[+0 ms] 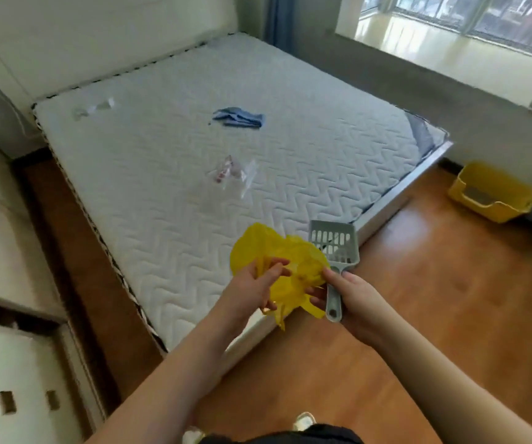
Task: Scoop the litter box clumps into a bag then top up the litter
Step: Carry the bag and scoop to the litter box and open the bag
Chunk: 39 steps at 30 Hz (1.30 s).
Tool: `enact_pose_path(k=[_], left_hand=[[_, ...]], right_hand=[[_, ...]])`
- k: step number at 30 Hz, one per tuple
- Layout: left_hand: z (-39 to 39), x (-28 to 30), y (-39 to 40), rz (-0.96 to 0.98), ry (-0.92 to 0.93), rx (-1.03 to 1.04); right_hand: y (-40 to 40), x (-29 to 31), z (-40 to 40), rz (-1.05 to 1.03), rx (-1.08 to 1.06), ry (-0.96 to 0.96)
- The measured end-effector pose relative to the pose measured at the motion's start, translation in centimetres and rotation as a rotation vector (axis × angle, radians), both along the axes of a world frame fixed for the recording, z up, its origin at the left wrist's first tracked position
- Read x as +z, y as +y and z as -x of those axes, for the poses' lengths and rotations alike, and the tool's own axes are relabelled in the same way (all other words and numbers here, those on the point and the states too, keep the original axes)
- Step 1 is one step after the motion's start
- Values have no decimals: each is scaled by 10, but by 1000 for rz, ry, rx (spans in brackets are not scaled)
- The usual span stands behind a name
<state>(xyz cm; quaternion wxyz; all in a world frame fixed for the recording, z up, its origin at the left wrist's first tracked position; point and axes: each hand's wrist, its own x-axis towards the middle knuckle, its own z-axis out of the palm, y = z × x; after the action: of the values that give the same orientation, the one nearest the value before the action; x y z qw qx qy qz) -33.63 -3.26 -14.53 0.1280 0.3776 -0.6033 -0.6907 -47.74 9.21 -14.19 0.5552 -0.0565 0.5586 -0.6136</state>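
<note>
Item one: my left hand (258, 285) is pinching thin, crinkled yellow plastic bag (277, 261) film between curled fingers. Item two: my right hand (351, 298) is gripping the flat handle of a grey plastic litter scoop (335, 248), slotted blade pointing away, while its fingertips are also touching the bag. Both are hovering over the corner of a quilted white mattress (162, 187). A yellow, high-walled litter box (492, 192) is sitting well apart on glossy wood floor (450, 315), by the wall.

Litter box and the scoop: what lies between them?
Head view: only bare wooden floor between the scoop and the yellow litter box, past the bed's corner.
</note>
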Motion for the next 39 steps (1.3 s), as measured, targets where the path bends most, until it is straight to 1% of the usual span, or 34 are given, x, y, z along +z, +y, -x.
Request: enact_pose_path(k=[5,8,12,15,20,25,31,36,39], left_hand=[[74,5,48,151,-74,-280],[112,2,61,177,-116,-355],[161,-5,69,171,-103,-402],[201,-9,70,111,-73,-441],[278,-24,59,28,-96,-476],[358,-25,47,-181,-109,-501],[447,-20,54,-387,-152,-590],[519,-17,70,-449,-182,-655],[565,-20,85,-443,-224,-672]], right_hand=[[54,9,59,42,-60,66],[76,8,87,17,-153,101],[101,2,125,-35,-296,161],[115,-2,159,-62,-373,176],[122,-8,221,-61,-472,143],[122,-9,275,-29,-641,56],[136,-6,330,-46,-765,73],[156,-10,387,-79,-848,104],[172,-19,428,-87,-877,98]])
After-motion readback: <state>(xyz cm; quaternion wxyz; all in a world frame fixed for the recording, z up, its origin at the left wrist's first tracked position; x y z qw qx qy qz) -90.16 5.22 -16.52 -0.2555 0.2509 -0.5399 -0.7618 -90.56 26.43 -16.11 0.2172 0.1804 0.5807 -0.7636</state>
